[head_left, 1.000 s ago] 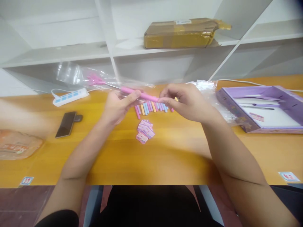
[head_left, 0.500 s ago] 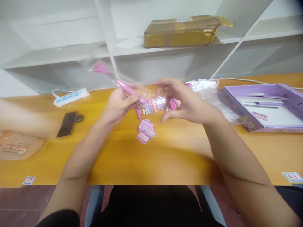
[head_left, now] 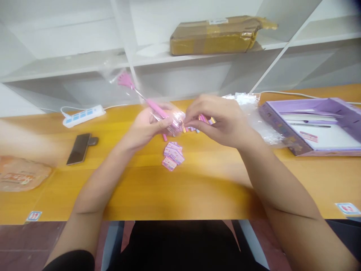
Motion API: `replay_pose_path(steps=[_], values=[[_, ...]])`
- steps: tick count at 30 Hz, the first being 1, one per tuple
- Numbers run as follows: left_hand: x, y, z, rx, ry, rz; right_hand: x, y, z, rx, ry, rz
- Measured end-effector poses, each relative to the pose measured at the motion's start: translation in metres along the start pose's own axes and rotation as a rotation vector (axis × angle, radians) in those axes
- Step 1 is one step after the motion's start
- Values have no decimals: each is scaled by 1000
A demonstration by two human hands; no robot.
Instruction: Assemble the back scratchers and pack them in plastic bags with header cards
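Note:
A pink hand-shaped back scratcher [head_left: 156, 108] with a metal rod lies inside a clear plastic bag [head_left: 111, 73]. My left hand [head_left: 149, 122] is wrapped round its handle, the head pointing up and left. At the handle end, thumb and fingers of my right hand [head_left: 217, 118] are pinched together on the bag's gathered end. Beneath and behind the hands are several small coloured sticks [head_left: 207, 119], partly hidden. Closer to me, a small pile of pink and purple cards [head_left: 173, 154] rests on the table.
A purple box tray [head_left: 324, 148] with papers and a pen stands at right, beside clear plastic bags [head_left: 261, 122]. On the left are a phone [head_left: 79, 149], a power strip [head_left: 84, 116] and an orange-printed package [head_left: 24, 174]. A taped carton [head_left: 214, 37] sits on the shelf.
My right hand has moved in and its spread fingers have closed on the end of the bag. The back scratcher has shifted slightly to the right in my left hand.

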State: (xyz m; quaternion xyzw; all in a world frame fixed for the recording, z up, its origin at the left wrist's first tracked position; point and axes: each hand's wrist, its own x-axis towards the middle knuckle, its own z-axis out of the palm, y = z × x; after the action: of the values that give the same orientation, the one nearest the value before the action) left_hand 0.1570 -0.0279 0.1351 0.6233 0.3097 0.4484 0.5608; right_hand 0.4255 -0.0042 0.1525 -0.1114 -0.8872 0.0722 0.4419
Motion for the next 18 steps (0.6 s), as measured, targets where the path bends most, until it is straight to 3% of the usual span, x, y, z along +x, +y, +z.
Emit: replay_pose_path(steps=[6, 14, 18], values=[[-1, -4, -1, 88, -82, -11, 0, 0, 9, 42, 14, 92], [-3, -3, 17, 37, 18, -71, -4, 4, 26, 46, 69, 154], [-3, -2, 19, 60, 8, -81, -5, 5, 30, 19, 107, 175]])
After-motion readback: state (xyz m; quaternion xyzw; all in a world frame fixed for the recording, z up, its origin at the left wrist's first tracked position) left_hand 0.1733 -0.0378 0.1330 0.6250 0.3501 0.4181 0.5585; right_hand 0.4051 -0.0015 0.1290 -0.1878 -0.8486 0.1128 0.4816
